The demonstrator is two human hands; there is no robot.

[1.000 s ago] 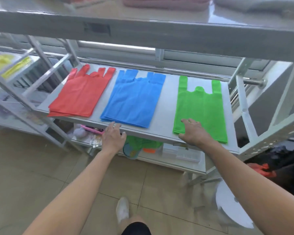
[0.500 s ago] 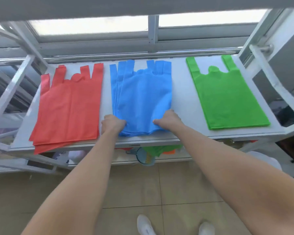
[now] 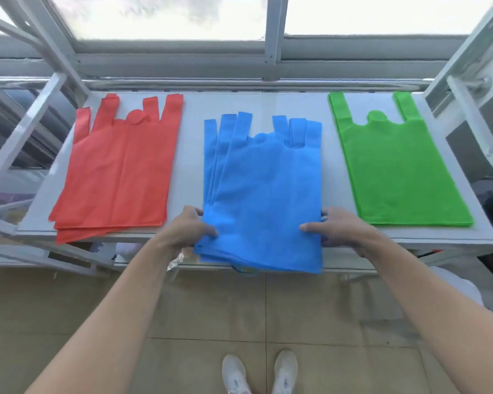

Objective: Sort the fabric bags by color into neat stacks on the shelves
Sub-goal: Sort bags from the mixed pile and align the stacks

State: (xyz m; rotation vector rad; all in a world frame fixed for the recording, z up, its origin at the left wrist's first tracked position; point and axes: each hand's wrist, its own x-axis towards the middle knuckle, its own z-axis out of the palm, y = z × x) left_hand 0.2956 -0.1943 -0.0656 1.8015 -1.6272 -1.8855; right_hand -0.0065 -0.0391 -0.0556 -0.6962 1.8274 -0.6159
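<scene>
1. Where the shelf [image 3: 192, 155] spans the view, its surface is a flat, smooth, pale grey-white sheet on white angled metal struts. A window frame [image 3: 271, 52] runs behind it.
2. Floor [image 3: 205, 308]: large beige tiles, matt, with thin grout lines.
3. Blue stack [image 3: 265, 194], middle of shelf: several vest-shaped bags of matt non-woven fabric with a fine dimpled texture. The layers are fanned, so the loop handles show as staggered strips at the far end. The near edge overhangs the shelf's front lip.
4. Red stack [image 3: 120, 172], left end: same cut and fabric, lying flat. Layers are skewed, and the lower corners splay out to the front edge.
5. Green stack [image 3: 396, 172], right end: same cut, edges squared, handles aligned, wholly on the shelf. All three stacks lie apart from one another.
6. Left hand [image 3: 182, 231]: grips the blue stack's near left corner, thumb on top, fingers curled round the side edge.
7. Right hand [image 3: 342, 231]: grips the near right edge, thumb flat on top, fingers tucked under the fabric.
8. White shoes [image 3: 235, 373] stand on the tiles at the bottom of the view.
</scene>
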